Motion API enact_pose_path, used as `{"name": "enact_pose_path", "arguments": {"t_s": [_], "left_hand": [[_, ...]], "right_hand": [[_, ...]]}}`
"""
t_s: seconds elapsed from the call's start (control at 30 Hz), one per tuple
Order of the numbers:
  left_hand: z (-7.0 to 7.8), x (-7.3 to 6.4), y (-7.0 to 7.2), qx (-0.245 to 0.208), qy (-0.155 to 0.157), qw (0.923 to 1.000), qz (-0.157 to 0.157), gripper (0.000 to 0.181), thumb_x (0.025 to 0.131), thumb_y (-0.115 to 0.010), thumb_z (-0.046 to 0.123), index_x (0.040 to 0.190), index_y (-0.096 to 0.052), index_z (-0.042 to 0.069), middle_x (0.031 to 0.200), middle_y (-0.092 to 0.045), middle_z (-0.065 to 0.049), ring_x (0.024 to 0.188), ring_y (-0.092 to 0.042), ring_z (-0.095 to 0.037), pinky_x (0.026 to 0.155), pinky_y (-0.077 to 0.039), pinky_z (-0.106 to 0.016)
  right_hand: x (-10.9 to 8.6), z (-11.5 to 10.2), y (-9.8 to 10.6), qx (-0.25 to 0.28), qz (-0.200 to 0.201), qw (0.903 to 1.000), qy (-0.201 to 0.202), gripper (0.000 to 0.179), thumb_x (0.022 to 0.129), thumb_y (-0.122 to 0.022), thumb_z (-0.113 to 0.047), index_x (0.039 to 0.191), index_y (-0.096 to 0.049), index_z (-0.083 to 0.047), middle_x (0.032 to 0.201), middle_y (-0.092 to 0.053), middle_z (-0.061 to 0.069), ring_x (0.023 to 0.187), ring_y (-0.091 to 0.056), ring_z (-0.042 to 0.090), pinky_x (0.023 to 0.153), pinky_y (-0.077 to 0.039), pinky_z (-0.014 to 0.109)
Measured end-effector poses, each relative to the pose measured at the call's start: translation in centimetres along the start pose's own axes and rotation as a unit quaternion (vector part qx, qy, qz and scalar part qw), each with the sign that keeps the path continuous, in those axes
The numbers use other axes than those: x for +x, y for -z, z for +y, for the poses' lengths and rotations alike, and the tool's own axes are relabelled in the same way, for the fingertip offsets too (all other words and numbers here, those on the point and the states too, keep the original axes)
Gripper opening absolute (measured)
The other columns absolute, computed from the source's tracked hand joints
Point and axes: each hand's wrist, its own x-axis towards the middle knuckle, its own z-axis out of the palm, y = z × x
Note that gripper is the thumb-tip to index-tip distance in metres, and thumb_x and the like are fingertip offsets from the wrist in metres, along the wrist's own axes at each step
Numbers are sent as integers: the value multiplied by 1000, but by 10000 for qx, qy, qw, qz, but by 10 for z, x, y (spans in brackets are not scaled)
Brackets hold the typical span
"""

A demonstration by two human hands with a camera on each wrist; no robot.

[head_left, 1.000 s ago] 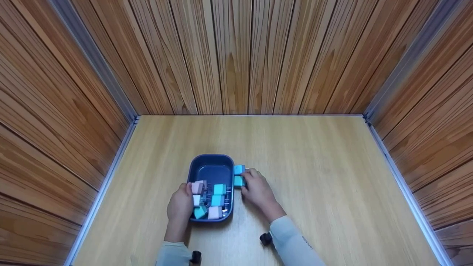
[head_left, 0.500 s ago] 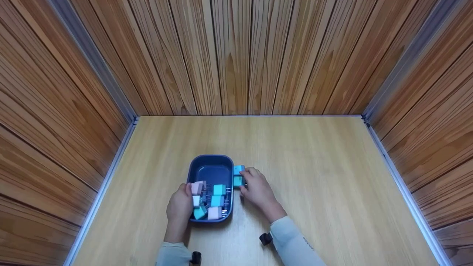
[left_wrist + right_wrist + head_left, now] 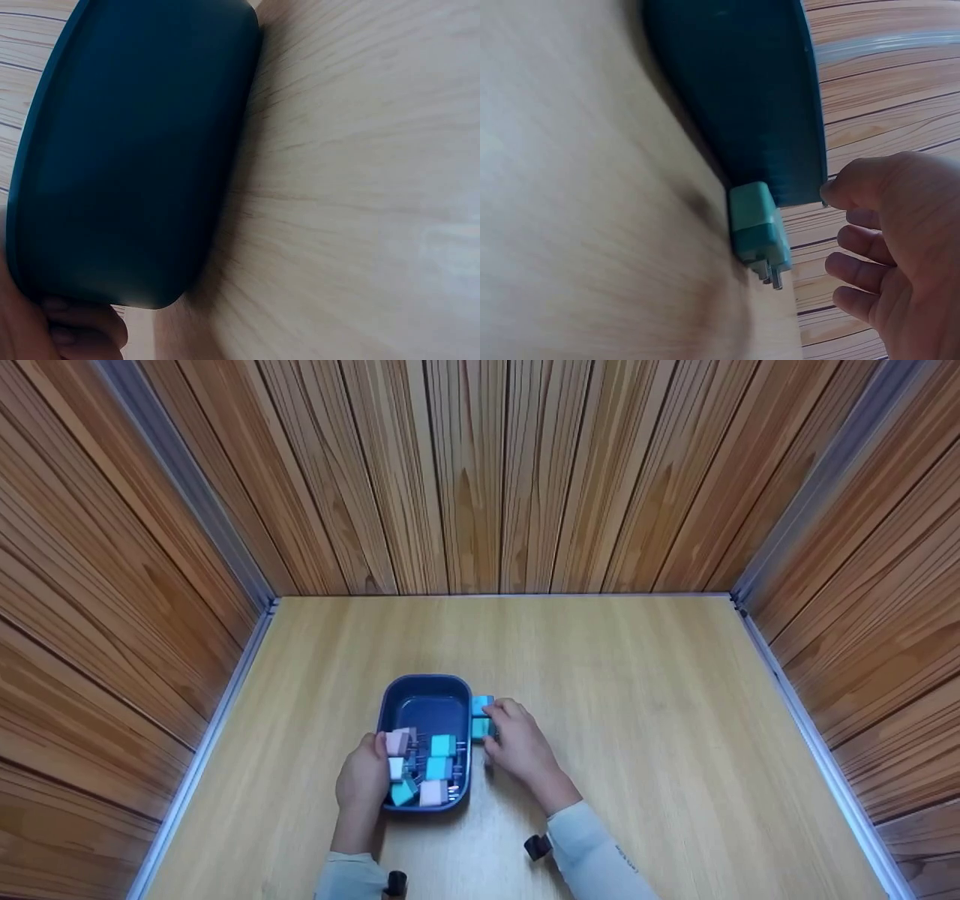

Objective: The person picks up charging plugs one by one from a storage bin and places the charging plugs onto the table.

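A dark blue tub (image 3: 427, 711) stands on the table with several turquoise, pink and white plug adapters (image 3: 440, 769) in its near half. My left hand (image 3: 361, 780) grips the tub's left rim, thumb over the edge; in the left wrist view its curled fingers (image 3: 94, 326) show at the tub's corner. Outside the right wall lie two turquoise plug adapters (image 3: 481, 728), one behind the other. Beside them is my right hand (image 3: 523, 746). In the right wrist view that hand has loosely bent fingers with nothing between them, apart from the turquoise adapter (image 3: 757, 225), whose metal prongs point away from the tub.
Light wooden tabletop (image 3: 615, 682) extends around the tub. Wood-panelled walls (image 3: 480, 480) enclose the back and both sides, with metal strips along the corners. A small black device (image 3: 537, 847) sits at the right sleeve.
My right fingertips have shifted slightly forward over the two outer adapters and loosened. The tub, its contents and my left hand keep their places, apart from a slight camera drift.
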Motion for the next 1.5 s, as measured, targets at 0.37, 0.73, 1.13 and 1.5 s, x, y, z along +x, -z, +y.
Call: {"name": "enact_pose_path", "arguments": {"t_s": [0.37,0.73,1.13,1.5], "left_hand": [[-1,0,-2,152,-80,9998,106,50,110,-35,48,122,-61,6,93,-69,-11,77,-61,-24,61,-41,-33],[0,1,-1,53,-59,10000,20,51,110,-35,49,122,-61,7,90,-67,-9,77,-61,-23,62,-41,-33],[0,1,0,106,-111,9999,62,52,111,-33,48,123,-61,6,92,-68,-11,76,-61,-24,60,-41,-33],[0,0,0,94,-69,9999,79,50,110,-34,48,120,-61,7,86,-65,-9,75,-60,-24,59,-40,-33]], "right_hand": [[-8,-18,4,-115,20,9979,638,52,99,-68,-28,147,-55,-14,146,-50,4,137,-47,22,111,-43,45],[-17,-33,6,-216,-355,9932,1090,55,100,-67,-34,150,-52,-17,145,-49,-1,130,-49,15,108,-46,37],[-25,-42,-6,-375,-770,9854,1474,60,98,-70,-36,152,-50,-20,147,-49,0,134,-48,17,109,-46,40],[-25,-47,-16,-711,-1297,9725,1797,60,99,-67,-41,152,-50,-18,147,-50,-1,136,-46,16,113,-42,38]]}}
